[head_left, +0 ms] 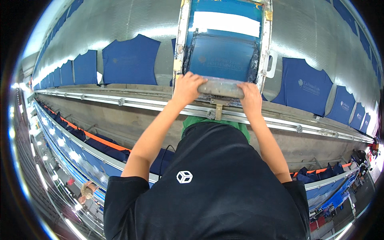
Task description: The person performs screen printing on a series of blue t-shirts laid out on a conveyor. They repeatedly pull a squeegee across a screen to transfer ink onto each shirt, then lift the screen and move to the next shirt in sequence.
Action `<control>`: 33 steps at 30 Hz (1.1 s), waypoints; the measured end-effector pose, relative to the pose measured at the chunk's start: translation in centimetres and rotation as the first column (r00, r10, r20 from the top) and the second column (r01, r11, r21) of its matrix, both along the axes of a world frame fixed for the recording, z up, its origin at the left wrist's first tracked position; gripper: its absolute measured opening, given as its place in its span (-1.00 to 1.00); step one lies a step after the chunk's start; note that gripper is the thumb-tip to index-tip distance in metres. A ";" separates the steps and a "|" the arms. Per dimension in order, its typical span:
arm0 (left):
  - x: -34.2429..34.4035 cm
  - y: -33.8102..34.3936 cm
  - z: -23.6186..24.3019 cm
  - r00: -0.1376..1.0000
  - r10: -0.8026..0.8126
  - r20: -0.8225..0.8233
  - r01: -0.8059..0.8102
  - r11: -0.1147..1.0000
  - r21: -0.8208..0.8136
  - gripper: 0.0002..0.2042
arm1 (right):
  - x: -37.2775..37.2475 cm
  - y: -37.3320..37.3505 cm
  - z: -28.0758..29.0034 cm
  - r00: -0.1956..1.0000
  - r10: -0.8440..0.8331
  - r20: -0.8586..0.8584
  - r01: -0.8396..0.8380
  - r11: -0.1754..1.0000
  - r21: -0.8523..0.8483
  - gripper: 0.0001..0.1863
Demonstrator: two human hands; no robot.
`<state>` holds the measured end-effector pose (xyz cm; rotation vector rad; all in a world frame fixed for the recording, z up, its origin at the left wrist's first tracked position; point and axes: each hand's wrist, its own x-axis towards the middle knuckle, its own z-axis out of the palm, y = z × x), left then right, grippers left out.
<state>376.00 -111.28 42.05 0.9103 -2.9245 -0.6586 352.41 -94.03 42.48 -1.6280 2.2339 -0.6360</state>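
Working at a long grey desk point(128, 24), with 1 large navy fabric piece point(130, 62) lying flat on the left, and gripping the left end of a grey bar-shaped tool point(221, 88) in the left hand point(187, 89). Holding that tool crosswise between 2 hands, at the near end of a blue screen point(223, 56) in a worn pale frame point(181, 48). Gripping the tool's right end in the right hand point(251, 98), with 1 navy piece point(306, 82) bearing pale print lying flat farther right.

At upper centre, a frame point(181, 48) lies on the table point(136, 22), a squeegee point(222, 87) across its lower end (between left hand point(187, 88) and right hand point(251, 98)); cloth panels point(130, 60) flank it.
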 end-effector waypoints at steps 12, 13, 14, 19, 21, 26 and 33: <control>-1.8 -5.4 4.0 0.988 -0.037 0.148 0.023 0.995 0.095 -0.61 | -4.6 -4.7 5.0 0.987 0.124 0.106 -0.139 0.979 0.146 -0.67; -4.0 -8.7 2.9 0.975 -0.016 0.224 -0.009 0.994 0.109 -0.65 | -7.1 -7.6 4.3 0.984 0.155 0.085 -0.168 0.970 0.177 -0.70; -6.2 -11.7 1.9 0.962 -0.031 0.271 0.008 0.996 0.088 -0.56 | -9.0 -10.6 3.3 0.985 0.172 -0.028 -0.164 0.968 0.189 -0.64; -11.3 -18.2 -0.7 0.988 -0.030 0.155 0.039 0.998 -0.057 -0.53 | -13.3 -16.0 -0.1 0.989 0.078 -0.126 -0.067 0.994 0.088 -0.51; -10.3 -15.7 -0.6 0.981 -0.018 0.194 0.025 0.999 -0.030 -0.58 | -11.6 -14.0 -0.5 0.993 0.043 -0.113 -0.020 0.980 0.198 -0.53; -3.3 -5.9 1.1 0.994 -0.034 0.108 0.036 0.999 -0.023 -0.62 | -3.5 -4.5 1.2 0.998 -0.019 0.053 0.008 0.981 0.194 -0.60; -4.3 -9.0 1.7 0.996 -0.022 0.084 0.019 0.999 0.041 -0.68 | -6.5 -7.6 2.2 0.996 0.046 0.082 -0.057 0.988 0.143 -0.68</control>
